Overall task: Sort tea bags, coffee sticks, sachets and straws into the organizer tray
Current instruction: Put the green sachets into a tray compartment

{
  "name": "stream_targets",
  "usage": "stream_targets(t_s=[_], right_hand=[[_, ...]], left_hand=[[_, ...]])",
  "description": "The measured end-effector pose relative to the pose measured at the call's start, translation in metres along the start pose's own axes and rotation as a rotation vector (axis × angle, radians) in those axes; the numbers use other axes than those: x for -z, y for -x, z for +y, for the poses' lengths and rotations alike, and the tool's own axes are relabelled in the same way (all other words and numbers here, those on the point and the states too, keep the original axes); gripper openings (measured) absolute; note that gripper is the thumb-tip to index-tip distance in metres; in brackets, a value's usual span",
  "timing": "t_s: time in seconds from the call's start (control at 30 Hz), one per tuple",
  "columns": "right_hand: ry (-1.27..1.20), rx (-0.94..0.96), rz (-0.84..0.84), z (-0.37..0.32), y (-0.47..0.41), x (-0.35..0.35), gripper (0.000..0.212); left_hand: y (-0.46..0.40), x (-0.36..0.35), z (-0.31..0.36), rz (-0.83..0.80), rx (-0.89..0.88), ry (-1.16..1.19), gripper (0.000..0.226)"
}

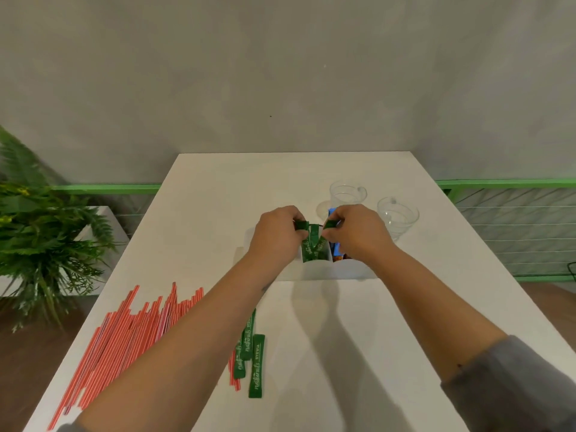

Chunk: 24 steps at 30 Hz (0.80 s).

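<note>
A white organizer tray (324,271) stands mid-table. My left hand (274,235) pinches the top of a green sachet stick (307,247) that stands in a middle compartment. My right hand (358,233) pinches another green sachet stick (321,244) leaning beside it in the same compartment. Blue and orange packets (336,251) fill the compartment to the right, partly hidden by my right hand. Loose green sachet sticks (256,366) lie on the table near my left forearm. A spread of red-and-white straws (124,341) covers the near left of the table.
Two clear plastic cups (347,193) (397,215) stand behind the tray, a third is partly hidden. The white table (358,338) ends at a grey wall. A green plant (40,241) sits off the table's left edge.
</note>
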State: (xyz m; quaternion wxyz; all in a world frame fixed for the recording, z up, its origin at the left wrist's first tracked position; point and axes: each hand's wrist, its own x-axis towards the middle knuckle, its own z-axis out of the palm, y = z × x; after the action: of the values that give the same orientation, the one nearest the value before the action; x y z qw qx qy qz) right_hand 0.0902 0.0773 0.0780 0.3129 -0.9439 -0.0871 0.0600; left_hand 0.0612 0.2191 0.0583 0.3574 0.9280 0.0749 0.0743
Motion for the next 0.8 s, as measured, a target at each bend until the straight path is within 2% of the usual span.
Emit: stream_targets(t_s=[0.13,0.27,0.53,0.8], right_hand=[[0.13,-0.001,0.014,0.001,-0.009,-0.01,0.013],[0.285,-0.017,-0.049,0.004,-0.018,-0.03,0.018],[0.542,-0.004,-0.065,0.002,-0.013,-0.05,0.018],[0.559,0.062,-0.025,-0.005,-0.009,-0.049,0.02]], left_hand=[[-0.007,-0.008,0.0,0.016,-0.04,-0.12,0.014],[-0.01,-0.018,-0.003,-0.02,-0.028,-0.26,0.016],[-0.011,-0.033,-0.015,-0.09,0.001,-0.423,0.015],[-0.011,-0.034,-0.012,-0.051,-0.004,-0.416,0.028]])
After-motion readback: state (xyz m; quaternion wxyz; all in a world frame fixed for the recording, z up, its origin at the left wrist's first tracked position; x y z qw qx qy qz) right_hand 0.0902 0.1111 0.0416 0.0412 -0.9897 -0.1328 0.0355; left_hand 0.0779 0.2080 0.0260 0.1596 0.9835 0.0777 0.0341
